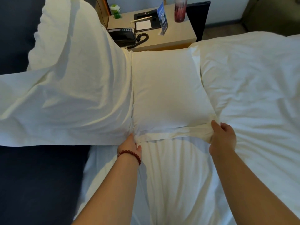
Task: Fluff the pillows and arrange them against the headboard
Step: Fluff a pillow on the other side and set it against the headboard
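Observation:
A plump white pillow [168, 90] lies flat in the middle of the bed, its open flap end toward me. My left hand [131, 143], with a red bead bracelet on the wrist, grips the flap's left corner. My right hand [223, 137] pinches the bunched fabric at the flap's right corner. A larger white pillow [68, 88] stands tilted to the left, leaning on the dark blue headboard [14, 30]. Its lower edge touches the middle pillow.
A white duvet [253, 88] lies rumpled at the right and the white sheet [175, 184] spreads below my hands. A nightstand [178, 36] behind the pillow carries a black phone [125, 36], a notepad tray, a blue card and a red bottle [180, 10].

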### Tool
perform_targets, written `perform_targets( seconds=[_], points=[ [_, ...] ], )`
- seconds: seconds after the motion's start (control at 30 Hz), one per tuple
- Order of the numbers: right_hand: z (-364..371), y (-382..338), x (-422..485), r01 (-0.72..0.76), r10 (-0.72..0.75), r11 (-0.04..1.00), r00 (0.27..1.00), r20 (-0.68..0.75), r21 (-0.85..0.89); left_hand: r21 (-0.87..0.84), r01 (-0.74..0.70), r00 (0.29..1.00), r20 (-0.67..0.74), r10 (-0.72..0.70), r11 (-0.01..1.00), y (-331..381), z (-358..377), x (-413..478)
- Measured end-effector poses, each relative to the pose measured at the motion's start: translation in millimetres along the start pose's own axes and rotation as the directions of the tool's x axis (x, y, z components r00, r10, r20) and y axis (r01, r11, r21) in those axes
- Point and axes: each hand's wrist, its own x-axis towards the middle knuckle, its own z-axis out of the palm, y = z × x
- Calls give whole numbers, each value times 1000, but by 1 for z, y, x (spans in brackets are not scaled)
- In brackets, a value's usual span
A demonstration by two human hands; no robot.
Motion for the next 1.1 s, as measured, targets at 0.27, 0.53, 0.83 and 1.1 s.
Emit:
perform_targets(
  seconds=[0.27,0.53,0.83,1.1],
  points=[
    [-4,3,-12,-149,137,988,970,200,44,-4,131,983,132,-130,991,-20,12,-3],
    [-15,13,-1,176,-209,932,975,-74,-316,14,-64,998,-22,64,998,-42,-4,-2],
    [-9,-21,28,59,-24,988,971,236,-143,288,-929,105,806,582,-230,-58,94,-56],
    [-1,-28,58,238,-185,958,939,289,-159,358,-412,216,932,292,-838,-29,186,-5]
  ],
)
